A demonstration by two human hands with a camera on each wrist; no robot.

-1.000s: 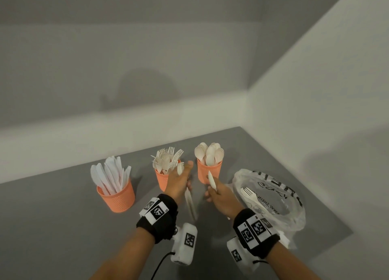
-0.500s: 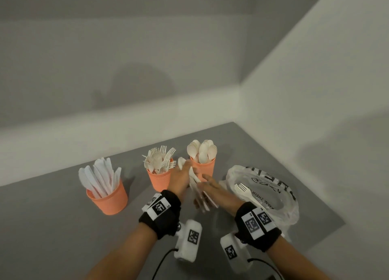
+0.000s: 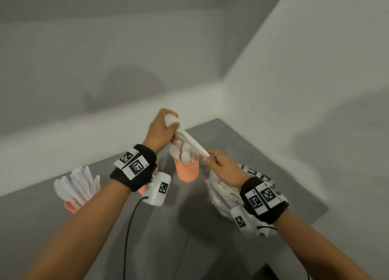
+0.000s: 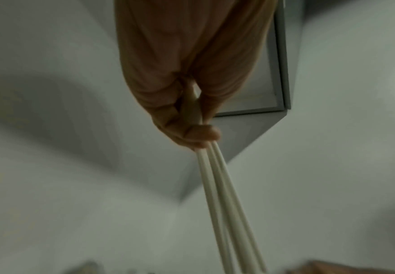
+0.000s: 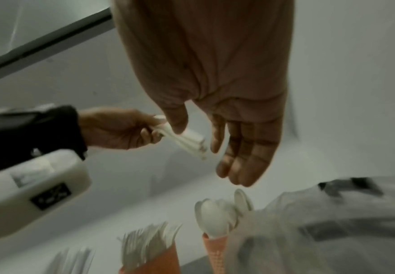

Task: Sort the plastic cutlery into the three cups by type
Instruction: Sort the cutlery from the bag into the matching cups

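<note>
My left hand (image 3: 168, 130) is raised above the orange spoon cup (image 3: 186, 171) and grips a bundle of white plastic spoons (image 3: 192, 144) near their bowls. The handles (image 4: 224, 200) slant down to the right. My right hand (image 3: 208, 157) has straight fingers, and its thumb (image 5: 177, 120) and fingers touch the handle ends (image 5: 195, 142). At the left, the knife cup (image 3: 70, 206) holds several knives (image 3: 77, 184). My left wrist hides the fork cup in the head view; the fork cup (image 5: 154, 261) shows in the right wrist view beside the spoon cup (image 5: 215, 248).
A crumpled clear plastic bag (image 3: 221, 197) with black print lies under my right wrist, with white cutlery inside. The grey table (image 3: 160, 237) sits in a corner of white walls, close behind and to the right. A black cable (image 3: 128, 227) hangs from my left wrist.
Both hands have risen from the table in front of the cups. The left hand now holds the spoons over the spoon cup, and the right hand has come up to the handle ends.
</note>
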